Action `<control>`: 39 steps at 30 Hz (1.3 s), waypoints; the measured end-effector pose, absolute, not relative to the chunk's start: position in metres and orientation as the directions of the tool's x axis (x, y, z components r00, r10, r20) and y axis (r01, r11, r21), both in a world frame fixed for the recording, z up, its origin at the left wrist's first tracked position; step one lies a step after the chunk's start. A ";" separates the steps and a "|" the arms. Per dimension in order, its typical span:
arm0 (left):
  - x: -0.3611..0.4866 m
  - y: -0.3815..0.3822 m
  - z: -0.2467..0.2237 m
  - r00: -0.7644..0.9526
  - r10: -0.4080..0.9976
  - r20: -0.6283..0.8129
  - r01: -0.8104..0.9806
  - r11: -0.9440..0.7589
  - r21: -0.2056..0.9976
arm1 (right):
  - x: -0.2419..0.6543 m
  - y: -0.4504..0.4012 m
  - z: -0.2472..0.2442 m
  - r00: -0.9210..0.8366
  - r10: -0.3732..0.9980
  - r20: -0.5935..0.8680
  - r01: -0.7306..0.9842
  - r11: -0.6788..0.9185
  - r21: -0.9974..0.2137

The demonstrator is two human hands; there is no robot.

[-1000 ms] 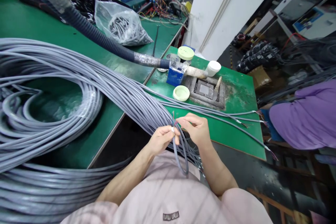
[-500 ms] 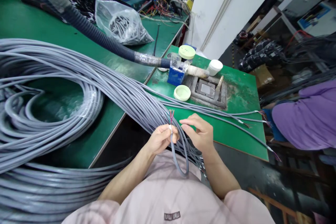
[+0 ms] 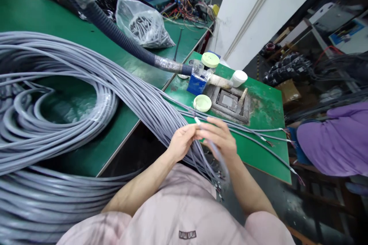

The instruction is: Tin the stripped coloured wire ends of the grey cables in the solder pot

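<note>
A loose grey cable point(image 3: 220, 155), smeared by motion, runs up between my two hands above the bundle's end. Its white-sleeved tip point(image 3: 197, 120) points up and away from me; the thin wires beyond it are blurred. My left hand point(image 3: 181, 142) is closed in a pinch close below the tip. My right hand point(image 3: 222, 139) has its fingers curled around the cable from the right, touching the left fingertips. Below both hands lies a thick bundle of grey cables point(image 3: 143, 99), its stripped ends hanging near my shirt.
Several separate cables point(image 3: 267, 155) stretch across the right green table. On it stand a solder pot point(image 3: 228, 100), a pale green lid point(image 3: 202, 103), a white cup point(image 3: 238, 78) and a blue box point(image 3: 197, 83) under an extraction hose point(image 3: 115, 30). A person in purple point(image 3: 333, 139) is at right.
The cable end has moved up and right, its tip now tilting. My right hand has come in from beside it to close around the cable, meeting my left hand.
</note>
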State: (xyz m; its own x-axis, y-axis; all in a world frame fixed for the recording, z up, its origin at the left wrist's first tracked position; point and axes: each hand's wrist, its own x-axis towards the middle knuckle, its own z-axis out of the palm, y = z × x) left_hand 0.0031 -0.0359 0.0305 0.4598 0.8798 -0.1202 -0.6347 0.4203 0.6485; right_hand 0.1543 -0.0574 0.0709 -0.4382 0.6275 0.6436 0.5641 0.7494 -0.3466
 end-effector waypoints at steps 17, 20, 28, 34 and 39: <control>-0.002 -0.010 -0.014 0.202 0.604 0.771 0.410 -0.767 0.493 | 0.203 0.042 0.067 0.165 0.776 0.608 0.631 0.391 -0.670; -0.002 -0.009 -0.014 0.195 0.591 0.782 0.410 -0.774 0.483 | 0.202 0.046 0.065 0.132 0.782 0.609 0.692 0.367 -0.621; -0.003 -0.009 -0.018 0.193 0.602 0.775 0.399 -0.770 0.498 | 0.198 0.055 0.061 0.071 0.801 0.594 0.758 0.344 -0.554; -0.003 -0.009 -0.019 0.180 0.590 0.787 0.395 -0.776 0.492 | 0.194 0.061 0.064 0.018 0.807 0.590 0.811 0.333 -0.480; -0.004 -0.009 -0.020 0.172 0.583 0.794 0.393 -0.780 0.487 | 0.191 0.065 0.065 -0.018 0.807 0.590 0.837 0.335 -0.433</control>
